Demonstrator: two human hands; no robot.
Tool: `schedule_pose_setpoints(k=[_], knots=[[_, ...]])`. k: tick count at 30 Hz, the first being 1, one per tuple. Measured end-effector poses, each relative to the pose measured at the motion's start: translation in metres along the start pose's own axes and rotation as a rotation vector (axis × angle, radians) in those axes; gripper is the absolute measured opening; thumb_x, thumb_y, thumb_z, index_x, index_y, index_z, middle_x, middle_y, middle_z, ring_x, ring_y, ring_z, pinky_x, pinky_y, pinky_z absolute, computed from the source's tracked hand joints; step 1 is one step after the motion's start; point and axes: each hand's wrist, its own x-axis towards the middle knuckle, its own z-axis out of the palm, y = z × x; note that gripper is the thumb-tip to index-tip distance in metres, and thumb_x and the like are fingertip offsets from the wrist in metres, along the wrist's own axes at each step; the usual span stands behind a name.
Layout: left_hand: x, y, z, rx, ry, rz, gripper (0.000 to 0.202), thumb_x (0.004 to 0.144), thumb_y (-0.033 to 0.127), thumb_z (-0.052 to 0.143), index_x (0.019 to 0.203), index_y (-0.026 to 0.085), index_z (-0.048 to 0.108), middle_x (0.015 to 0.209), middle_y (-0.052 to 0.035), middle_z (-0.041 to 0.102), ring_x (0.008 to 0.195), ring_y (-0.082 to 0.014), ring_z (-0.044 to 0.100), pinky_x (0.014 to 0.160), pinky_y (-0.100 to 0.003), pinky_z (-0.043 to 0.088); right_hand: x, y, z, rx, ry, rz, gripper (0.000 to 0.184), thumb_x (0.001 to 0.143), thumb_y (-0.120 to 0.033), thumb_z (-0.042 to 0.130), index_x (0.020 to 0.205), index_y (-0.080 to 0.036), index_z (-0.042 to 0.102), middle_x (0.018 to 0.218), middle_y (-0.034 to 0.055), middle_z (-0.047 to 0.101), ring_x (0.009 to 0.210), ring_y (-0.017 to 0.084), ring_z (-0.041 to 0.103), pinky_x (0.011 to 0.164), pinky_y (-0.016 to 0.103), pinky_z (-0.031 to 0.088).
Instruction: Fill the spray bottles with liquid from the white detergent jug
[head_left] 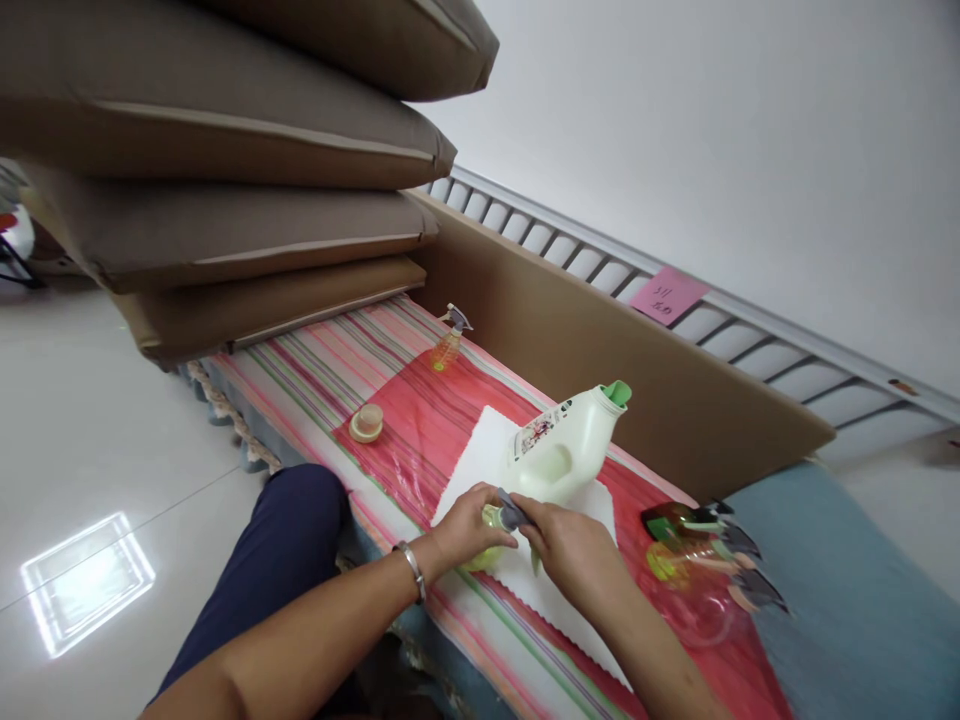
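Hands meet over a white cloth (480,445) spread on a striped cover (322,375). The left hand (466,528), a silver bangle (411,570) on its wrist, is curled closed around the yellow-green body of a small spray bottle (495,518), while the right hand (574,552) pinches the bottle's grey trigger head between thumb and fingertips. The bottle sits between the two hands; whether its base touches the cloth cannot be told. Just beyond both hands lies a pale green detergent jug (562,450), tipped on its side with its green cap (619,392) pointing up and away to the right. Near the right hand, on its outer side, a clear plastic bag (697,615) holds more spray bottles (697,545) with dark triggers. Beyond the left hand and off to its left rests a small round lid (367,423); farther still stands another spray bottle (448,342). Well past the hands, a cardboard panel (600,350) runs along the wall below a pink note (667,295), and brown cushions (225,230) are stacked high on the left hand's side
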Motion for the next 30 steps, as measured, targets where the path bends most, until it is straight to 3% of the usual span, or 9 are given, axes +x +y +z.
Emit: schedule_pose_setpoints(k=[3, 6, 9, 15, 19, 22, 25, 28, 30], knots=[[0.003, 0.004, -0.007, -0.021, -0.090, 0.009, 0.051, 0.056, 0.028, 0.082, 0.104, 0.021, 0.063, 0.116, -0.0067, 0.059, 0.111, -0.0245, 0.052, 0.097, -0.036, 0.038, 0.000, -0.002, -0.001, -0.025, -0.003, -0.005, 0.037, 0.087, -0.022, 0.047, 0.122, -0.030, 0.053, 0.094, 0.0027, 0.073, 0.083, 0.022, 0.068, 0.060, 0.028, 0.043], [0.004, 0.005, -0.009, -0.030, -0.124, -0.003, 0.031, 0.064, 0.028, 0.077, 0.093, 0.020, 0.067, 0.099, -0.0035, 0.067, 0.097, -0.0213, 0.060, 0.089, -0.033, 0.044, -0.001, -0.003, -0.001, -0.039, -0.003, 0.013, 0.037, 0.087, -0.022, 0.045, 0.122, -0.029, 0.054, 0.093, 0.0033, 0.073, 0.082, 0.023, 0.068, 0.060, 0.028, 0.043], [0.003, 0.005, -0.004, -0.011, -0.049, -0.028, 0.032, 0.062, 0.029, 0.079, 0.088, 0.016, 0.067, 0.089, -0.0043, 0.067, 0.088, -0.0215, 0.061, 0.083, -0.033, 0.045, 0.000, -0.003, 0.000, -0.032, -0.006, 0.022, 0.037, 0.086, -0.020, 0.046, 0.122, -0.029, 0.054, 0.094, 0.0029, 0.073, 0.083, 0.023, 0.068, 0.060, 0.028, 0.043], [0.002, 0.012, -0.007, -0.004, -0.102, 0.016, 0.045, 0.059, 0.023, 0.080, 0.101, 0.019, 0.064, 0.115, -0.0071, 0.061, 0.108, -0.0225, 0.053, 0.095, -0.032, 0.038, 0.000, -0.005, -0.004, -0.039, -0.030, 0.022, 0.035, 0.088, -0.022, 0.045, 0.121, -0.028, 0.055, 0.095, 0.0042, 0.073, 0.083, 0.022, 0.068, 0.059, 0.027, 0.042], [0.002, 0.014, -0.001, 0.024, -0.099, -0.018, 0.027, 0.064, 0.025, 0.077, 0.087, 0.017, 0.065, 0.087, -0.0022, 0.067, 0.085, -0.0194, 0.060, 0.082, -0.031, 0.044, 0.000, -0.009, -0.007, -0.034, -0.039, 0.030, 0.035, 0.087, -0.021, 0.044, 0.120, -0.029, 0.055, 0.095, 0.0036, 0.073, 0.084, 0.022, 0.068, 0.058, 0.026, 0.041], [-0.002, 0.014, 0.004, 0.059, 0.005, -0.055, 0.039, 0.063, 0.032, 0.077, 0.095, 0.016, 0.060, 0.093, -0.0057, 0.064, 0.089, -0.0221, 0.057, 0.082, -0.035, 0.043, 0.000, -0.010, -0.008, -0.036, -0.040, 0.037, 0.037, 0.086, -0.018, 0.045, 0.119, -0.030, 0.055, 0.094, 0.0034, 0.073, 0.084, 0.021, 0.068, 0.057, 0.025, 0.039], [-0.003, 0.014, 0.001, 0.043, -0.043, -0.036, 0.053, 0.060, 0.027, 0.079, 0.107, 0.017, 0.057, 0.108, -0.0074, 0.060, 0.102, -0.0242, 0.054, 0.090, -0.036, 0.041, -0.001, -0.010, -0.006, -0.052, -0.032, 0.038, 0.038, 0.087, -0.019, 0.044, 0.122, -0.030, 0.053, 0.094, 0.0045, 0.072, 0.083, 0.021, 0.067, 0.057, 0.025, 0.039], [0.000, 0.011, -0.005, 0.014, -0.146, -0.015, 0.034, 0.065, 0.021, 0.075, 0.096, 0.019, 0.063, 0.098, -0.0023, 0.066, 0.096, -0.0207, 0.059, 0.088, -0.031, 0.043, -0.001, -0.010, -0.004, -0.055, -0.030, 0.037, 0.038, 0.088, -0.021, 0.043, 0.124, -0.028, 0.052, 0.094, 0.0046, 0.072, 0.083, 0.021, 0.068, 0.058, 0.026, 0.041], [0.001, 0.010, -0.006, 0.020, -0.129, -0.027, 0.025, 0.065, 0.023, 0.076, 0.087, 0.018, 0.065, 0.087, -0.0009, 0.067, 0.087, -0.0196, 0.061, 0.083, -0.031, 0.045, 0.000, -0.011, -0.004, -0.056, -0.031, 0.040, 0.037, 0.087, -0.021, 0.043, 0.122, -0.029, 0.053, 0.094, 0.0042, 0.073, 0.083, 0.021, 0.068, 0.058, 0.026, 0.041]])
